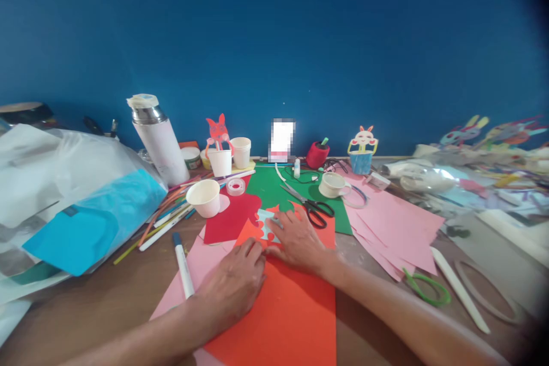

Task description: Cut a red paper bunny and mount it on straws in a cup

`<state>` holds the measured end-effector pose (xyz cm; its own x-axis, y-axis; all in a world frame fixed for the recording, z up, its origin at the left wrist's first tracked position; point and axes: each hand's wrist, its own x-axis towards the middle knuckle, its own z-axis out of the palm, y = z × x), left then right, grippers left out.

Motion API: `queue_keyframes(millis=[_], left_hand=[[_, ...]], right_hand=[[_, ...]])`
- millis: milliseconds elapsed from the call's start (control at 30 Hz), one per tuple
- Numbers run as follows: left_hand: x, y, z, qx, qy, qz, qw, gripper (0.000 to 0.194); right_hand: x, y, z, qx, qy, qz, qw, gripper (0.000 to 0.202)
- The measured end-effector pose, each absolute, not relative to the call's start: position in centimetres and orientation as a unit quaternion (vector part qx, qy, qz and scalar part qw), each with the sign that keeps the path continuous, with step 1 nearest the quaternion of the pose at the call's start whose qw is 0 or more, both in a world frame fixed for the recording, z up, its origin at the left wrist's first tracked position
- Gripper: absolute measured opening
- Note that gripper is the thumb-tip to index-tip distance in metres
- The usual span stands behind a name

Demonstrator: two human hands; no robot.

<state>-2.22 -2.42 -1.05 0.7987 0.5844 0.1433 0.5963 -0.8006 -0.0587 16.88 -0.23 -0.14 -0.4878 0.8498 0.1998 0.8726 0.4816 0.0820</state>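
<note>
An orange sheet of paper (295, 309) lies on the table before me. My left hand (240, 277) rests on its left part, palm down, fingers slightly bent and pressing the paper. Farther forward, my right hand (300, 243) lies over the sheet with its fingers spread, the fingertips on a small light-blue paper cutout (265, 220) with orange spots showing. The fingers hide part of the cutout. Just beyond my right hand are black-handled scissors (317, 213), blades apart. Under the far edge of the orange sheet are a red sheet (231, 220) and a green sheet (266, 183).
Left are a white marker with a blue cap (183, 266), a paper cup (203, 197), a tilted flask (158, 143) and a plastic bag (77, 206). Pink sheets (394, 223), a tape roll (332, 185) and green wire (429, 291) lie right. Paper figures in cups stand near the blue wall.
</note>
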Motion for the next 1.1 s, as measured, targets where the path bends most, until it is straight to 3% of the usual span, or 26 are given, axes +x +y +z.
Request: queue_keyframes(millis=[300, 467, 733, 1100], left_hand=[[-2.1, -2.4, -0.4, -0.949, -0.311, -0.041, 0.035, 0.028], [-2.2, -2.4, -0.5, -0.945, -0.319, -0.064, 0.009, 0.027], [-2.3, -2.3, -0.8, -0.946, -0.314, -0.082, 0.001, 0.025], [-2.5, -2.4, -0.5, -0.945, -0.324, -0.046, 0.021, 0.03]], right_hand=[[16.4, -0.8, 0.3, -0.585, -0.8, -0.126, 0.045, 0.048], [16.7, -1.3, -0.4, -0.562, -0.814, -0.13, 0.075, 0.049], [16.9, -3.0, -1.6, -0.497, -0.862, -0.016, 0.1, 0.067], [18.8, -3.8, -2.0, -0.484, -0.872, 0.059, 0.053, 0.085]])
